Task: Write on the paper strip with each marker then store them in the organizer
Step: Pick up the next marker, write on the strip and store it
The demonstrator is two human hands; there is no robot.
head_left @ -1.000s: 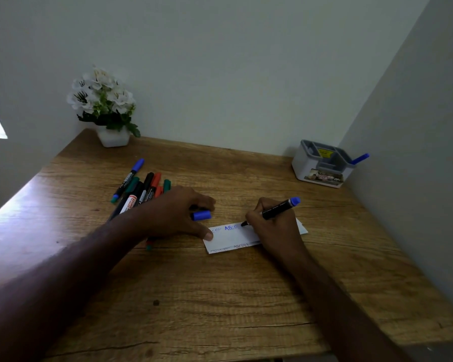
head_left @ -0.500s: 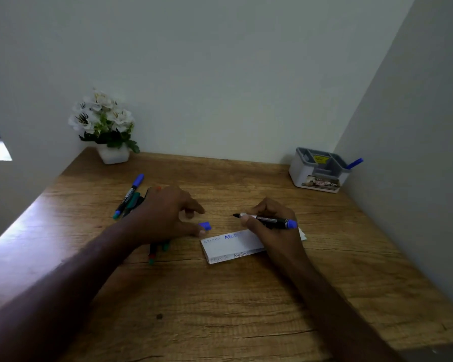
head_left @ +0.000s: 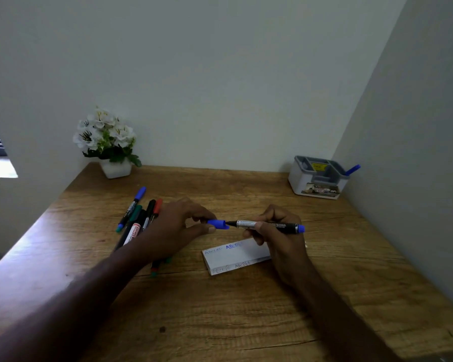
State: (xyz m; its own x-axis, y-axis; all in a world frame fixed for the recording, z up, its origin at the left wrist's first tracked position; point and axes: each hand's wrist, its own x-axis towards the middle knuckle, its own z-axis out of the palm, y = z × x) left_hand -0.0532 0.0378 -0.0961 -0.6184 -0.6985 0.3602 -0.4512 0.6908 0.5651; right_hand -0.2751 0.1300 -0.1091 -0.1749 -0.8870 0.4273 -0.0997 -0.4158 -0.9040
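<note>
My right hand grips a black marker with a blue end, held level above the table with its tip pointing left. My left hand pinches the blue cap right at that tip. Below them lies the white paper strip with blue and dark lettering on it. A bundle of several markers lies on the table behind my left wrist, partly hidden by it. The grey-white organizer stands at the back right with one blue marker sticking out of it.
A white pot of white flowers stands in the back left corner. Walls close the wooden table at the back and right. A window edge shows at far left.
My right hand lifted the marker off the strip and turned it level. My left hand left the strip and brought the blue cap up to the marker's tip.
</note>
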